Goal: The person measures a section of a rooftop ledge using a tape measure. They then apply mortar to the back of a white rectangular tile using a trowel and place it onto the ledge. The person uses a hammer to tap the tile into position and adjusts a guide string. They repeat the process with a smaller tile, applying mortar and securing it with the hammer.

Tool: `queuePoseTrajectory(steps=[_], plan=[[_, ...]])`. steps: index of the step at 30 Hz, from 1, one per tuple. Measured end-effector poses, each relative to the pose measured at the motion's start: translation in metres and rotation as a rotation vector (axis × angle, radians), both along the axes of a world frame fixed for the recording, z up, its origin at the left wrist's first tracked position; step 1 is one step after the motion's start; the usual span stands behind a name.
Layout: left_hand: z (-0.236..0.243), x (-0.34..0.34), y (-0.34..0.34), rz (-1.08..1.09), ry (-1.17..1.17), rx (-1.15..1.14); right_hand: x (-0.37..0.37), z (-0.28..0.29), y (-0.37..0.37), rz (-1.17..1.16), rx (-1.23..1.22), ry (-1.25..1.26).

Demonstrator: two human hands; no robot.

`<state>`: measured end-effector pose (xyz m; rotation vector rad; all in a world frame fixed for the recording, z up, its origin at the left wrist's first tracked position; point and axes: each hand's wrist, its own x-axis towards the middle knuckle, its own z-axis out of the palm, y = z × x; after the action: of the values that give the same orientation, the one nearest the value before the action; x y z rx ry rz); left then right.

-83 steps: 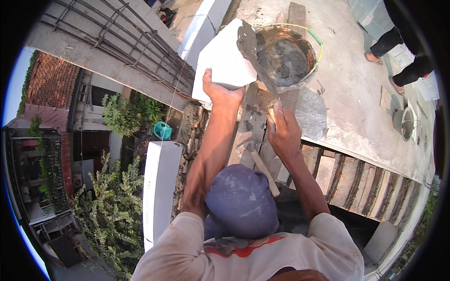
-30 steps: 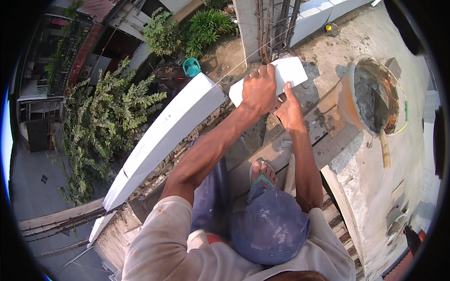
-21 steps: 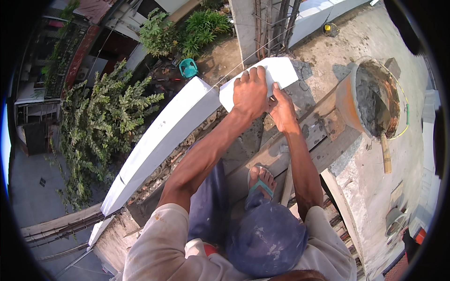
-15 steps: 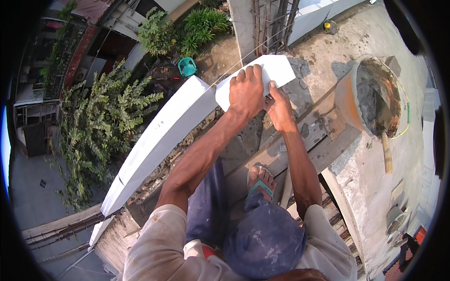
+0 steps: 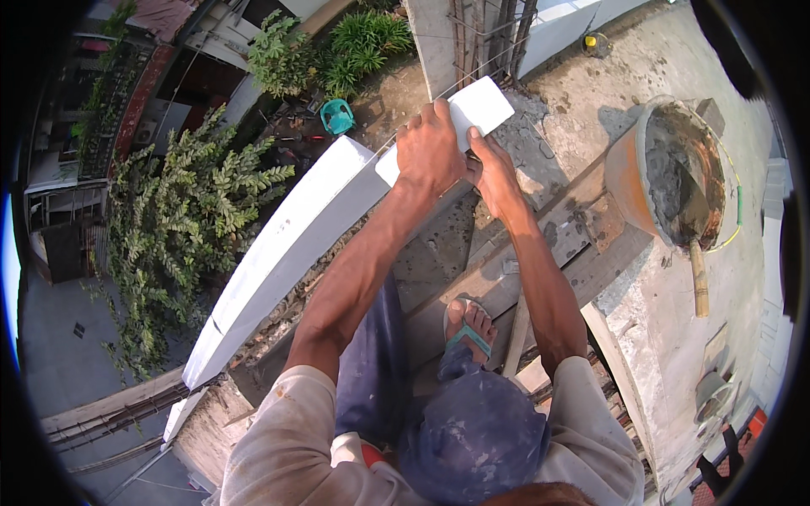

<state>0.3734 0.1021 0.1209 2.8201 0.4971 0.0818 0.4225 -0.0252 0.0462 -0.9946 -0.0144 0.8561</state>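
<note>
L hand [image 5: 429, 152] curls firmly over white block [image 5: 483, 106], R hand [image 5: 496, 175] grips near side, thumb atop, prob. for steady ctrl; block's just beside wall [image 5: 278, 228] end. Trowel [image 5: 699, 278] sits in mortar bucket [image 5: 626, 181], prob. freeing R.

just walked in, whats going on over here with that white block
A person has hold of a white block. The left hand lies over its top and the right hand holds its near side. The block is by the end of a low white wall; contact is hard to tell. On the right, a trowel rests in a bucket of grey mix.
</note>
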Motion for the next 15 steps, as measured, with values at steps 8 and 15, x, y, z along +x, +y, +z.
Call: queuePoseTrajectory(steps=[8, 15], plan=[[-0.017, -0.002, -0.002, -0.003, -0.186, 0.102, 0.002, 0.000, 0.002, 0.017, -0.053, -0.030], [-0.014, -0.004, -0.002, -0.019, -0.250, 0.081, 0.009, 0.012, 0.014, 0.055, -0.247, -0.106]])
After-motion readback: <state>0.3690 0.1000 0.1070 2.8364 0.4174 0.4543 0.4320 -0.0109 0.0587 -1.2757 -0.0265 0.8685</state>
